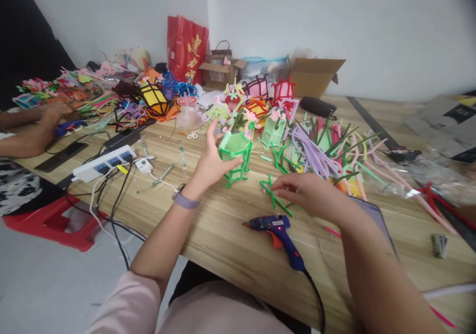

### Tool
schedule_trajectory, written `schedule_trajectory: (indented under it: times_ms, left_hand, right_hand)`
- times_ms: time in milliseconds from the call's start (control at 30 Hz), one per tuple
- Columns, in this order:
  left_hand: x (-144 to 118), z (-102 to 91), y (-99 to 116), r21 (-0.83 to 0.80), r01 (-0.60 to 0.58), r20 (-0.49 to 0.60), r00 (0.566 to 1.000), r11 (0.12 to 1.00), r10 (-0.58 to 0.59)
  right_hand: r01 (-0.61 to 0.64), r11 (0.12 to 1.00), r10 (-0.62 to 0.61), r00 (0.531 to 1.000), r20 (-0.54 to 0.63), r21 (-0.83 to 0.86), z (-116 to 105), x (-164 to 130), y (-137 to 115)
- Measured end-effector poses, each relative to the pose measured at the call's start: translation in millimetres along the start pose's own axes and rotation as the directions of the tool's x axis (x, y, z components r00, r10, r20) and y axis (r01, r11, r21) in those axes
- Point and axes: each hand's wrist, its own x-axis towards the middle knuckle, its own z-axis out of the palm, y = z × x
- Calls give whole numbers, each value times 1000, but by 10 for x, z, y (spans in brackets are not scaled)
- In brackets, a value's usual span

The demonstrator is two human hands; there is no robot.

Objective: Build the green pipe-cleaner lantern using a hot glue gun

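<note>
My left hand (210, 167) is wrapped around the side of a small green lantern frame (235, 148), made of pipe cleaners with pale green panels and open at the top. The lantern stands upright at the middle of the table. To its right, my right hand (297, 192) has its fingertips pinched at short green pipe cleaner pieces (270, 190), which lie crossed on the wood. A blue glue gun (277, 227) rests on its side in front of my hands, a small red light lit and its nozzle pointing left.
Finished lanterns (273, 130) and bundles of lilac pipe cleaners (312, 150) sit behind my hands. A white power strip (106, 163) with cables is at left, near another person's arms (37, 120). A red bag (186, 51) and cardboard boxes (316, 76) stand along the wall.
</note>
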Motion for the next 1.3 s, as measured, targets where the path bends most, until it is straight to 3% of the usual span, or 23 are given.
schedule_trajectory:
  times_ms: [100, 300, 433, 567, 733, 833, 933, 1067, 1300]
  left_hand:
    - [53, -247, -14, 50, -39, 40, 999, 998, 37]
    - [-48, -589, -142, 1, 19, 135, 991, 1000, -19]
    - [-135, -580, -242, -38, 57, 162, 985, 998, -50]
    - [-150, -440, -230, -86, 93, 276, 959, 992, -66]
    - [-79, -203, -135, -135, 63, 449, 893, 989, 5]
    - [-41, -92, -139, -135, 43, 502, 864, 990, 31]
    - [-24, -25, -179, -125, 34, 530, 847, 992, 38]
    - [-15, 9, -213, -127, 24, 536, 843, 992, 48]
    - [-5, -22, -168, -78, 3, 536, 843, 997, 39]
  right_hand:
    - [-55, 985, 46, 997, -63, -163, 175, 231, 163]
    - [88, 987, -101, 991, -93, -137, 472, 874, 259]
    - [176, 983, -180, 980, -82, -58, 666, 1254, 238]
    - [210, 976, -203, 972, -115, 54, 779, 1436, 286]
    - [170, 964, -118, 963, -244, 205, 648, 1351, 432]
    - [126, 947, -17, 938, -346, 295, 423, 1087, 447]
    - [134, 918, 36, 910, -413, 374, 208, 760, 308]
    - [176, 817, 38, 934, -355, 550, 97, 528, 39]
    - [200, 796, -32, 956, -291, 572, 175, 580, -38]
